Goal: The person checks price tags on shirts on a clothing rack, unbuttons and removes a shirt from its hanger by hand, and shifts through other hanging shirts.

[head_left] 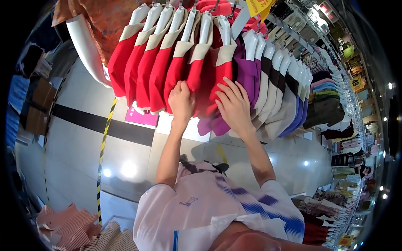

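Several red shirts (pixel 142 79) with cream upper parts hang on white hangers (pixel 174 20) from a rack in front of me. My left hand (pixel 181 102) is closed on the edge of one red shirt (pixel 177 69). To its right, my right hand (pixel 233 102) lies with fingers stretched out against another red shirt (pixel 222 72). Between the hands the red cloth is blurred. A purple shirt (pixel 248 75) hangs just beyond my right hand, its lower part partly hidden by that hand.
Grey, cream and dark shirts (pixel 274 90) continue along the rack to the right. A white mannequin arm (pixel 86 50) with an orange patterned top (pixel 98 25) stands at left. Yellow-black tape (pixel 104 146) runs along the tiled floor. Striped clothes (pixel 69 226) lie at lower left.
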The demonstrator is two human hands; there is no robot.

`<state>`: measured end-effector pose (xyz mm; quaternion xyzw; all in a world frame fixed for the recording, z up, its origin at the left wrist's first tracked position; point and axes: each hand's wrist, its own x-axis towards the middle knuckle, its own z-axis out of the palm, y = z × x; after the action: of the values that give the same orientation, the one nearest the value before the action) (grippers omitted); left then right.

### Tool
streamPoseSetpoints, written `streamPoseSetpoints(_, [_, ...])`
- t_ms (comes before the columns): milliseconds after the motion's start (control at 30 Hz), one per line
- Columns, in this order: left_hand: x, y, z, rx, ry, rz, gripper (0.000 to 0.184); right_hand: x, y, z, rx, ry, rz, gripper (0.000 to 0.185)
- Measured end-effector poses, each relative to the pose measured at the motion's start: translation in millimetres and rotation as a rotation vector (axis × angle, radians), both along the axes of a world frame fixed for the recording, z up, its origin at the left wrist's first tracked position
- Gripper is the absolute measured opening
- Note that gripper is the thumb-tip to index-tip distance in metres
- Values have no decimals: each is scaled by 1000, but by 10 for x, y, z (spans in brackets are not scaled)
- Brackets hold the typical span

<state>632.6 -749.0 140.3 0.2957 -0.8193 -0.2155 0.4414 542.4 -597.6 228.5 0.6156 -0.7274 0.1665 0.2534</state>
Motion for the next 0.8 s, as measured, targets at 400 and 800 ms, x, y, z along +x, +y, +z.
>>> streamPoseSetpoints(400, [314, -294, -132, 161, 139, 42, 20, -12, 27, -5, -21, -54, 0, 22])
streamPoseSetpoints(800, [68, 362, -113, 42, 52, -546, 17, 70, -160, 99, 32, 4, 125, 30])
